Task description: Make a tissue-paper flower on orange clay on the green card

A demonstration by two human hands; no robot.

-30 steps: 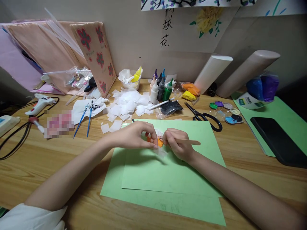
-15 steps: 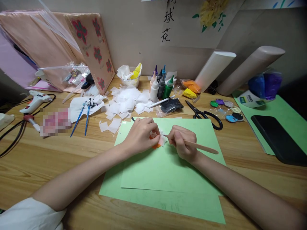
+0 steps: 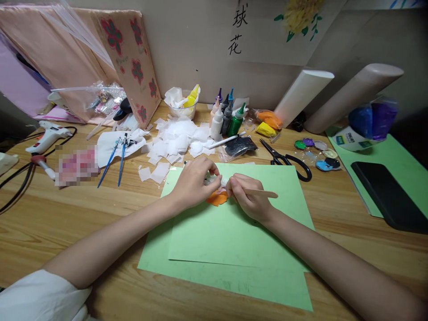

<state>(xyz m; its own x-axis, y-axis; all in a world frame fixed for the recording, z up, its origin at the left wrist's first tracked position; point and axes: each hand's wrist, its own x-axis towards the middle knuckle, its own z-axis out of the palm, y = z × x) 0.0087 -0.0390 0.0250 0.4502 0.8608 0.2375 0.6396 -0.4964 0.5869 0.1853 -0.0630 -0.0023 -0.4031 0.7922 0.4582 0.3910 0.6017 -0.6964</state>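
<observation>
My left hand [image 3: 195,180] and my right hand [image 3: 249,196] meet over a green paper sheet [image 3: 234,232] on the wooden table. The left hand's fingers pinch a small white tissue piece [image 3: 214,179] above an orange clay blob [image 3: 217,198] lying on the sheet. In my right hand, closed in a fist, is a thin wooden stick [image 3: 262,193] with its free end pointing right and its tip at the tissue. A second green sheet [image 3: 200,276] lies underneath.
A heap of white tissue squares [image 3: 177,140] lies behind the sheet. Paint bottles [image 3: 227,120], black scissors [image 3: 287,160], two blue brushes [image 3: 115,160], a glue gun [image 3: 47,138], paper rolls [image 3: 351,96] and a black phone [image 3: 388,194] surround the work.
Both hands lifted slightly toward the back of the sheet, uncovering more of the orange clay. The stick swung from slanting down-right to nearly level.
</observation>
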